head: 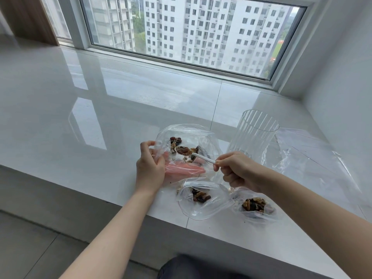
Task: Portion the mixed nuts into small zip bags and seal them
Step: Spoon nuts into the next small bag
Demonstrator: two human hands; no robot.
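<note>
My left hand (150,165) grips the mouth of a clear zip bag (187,133) and holds it open above the sill, some fingers inside showing through the plastic. My right hand (234,170) pinches the white handle of a spoon (203,158). The spoon's bowl, loaded with mixed nuts (183,151), sits inside that bag among other nuts. Two more open zip bags lie near the front edge, each with a small heap of nuts: one in the middle (201,200) and one to the right (255,206).
A tall ribbed clear glass jar (253,135) stands just behind my right hand. Flat clear plastic bags (314,158) lie to its right. The white glossy sill (80,117) stretches left and back to a window; a wall closes the right side.
</note>
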